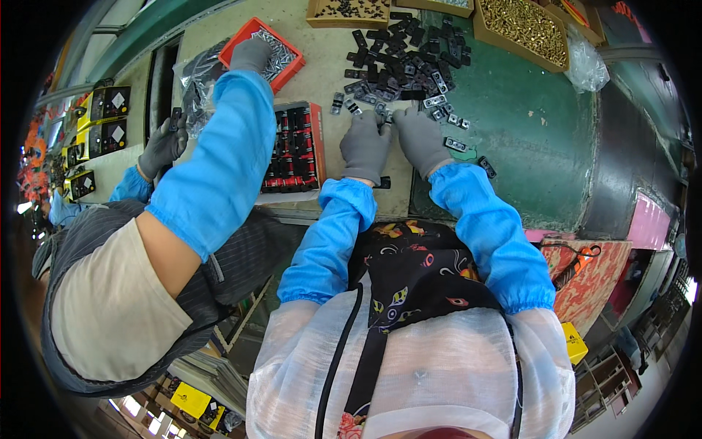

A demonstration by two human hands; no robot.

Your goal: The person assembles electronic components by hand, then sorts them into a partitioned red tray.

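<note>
My left hand [365,148], in a grey glove, is closed, its fingertips pinching a small black plastic part with metal inserts [388,117]. Beside it my right hand [421,141], gloved in grey too, has its fingers drawn together at the same spot; what they pinch is too small and covered to make out. Just beyond both hands spreads a loose heap of black plastic parts [402,62]. Several parts with shiny metal inserts [436,101] lie at its near edge. One black part [384,182] sits partly hidden by my left wrist.
To the left, a co-worker's gloved hand [251,55] reaches into a red bin [291,76] of screws; their other hand [164,146] holds a black part. A box of black-and-red pieces [319,146] stands nearer. Cardboard boxes hold brass-coloured pieces [523,33] and dark small parts [349,9].
</note>
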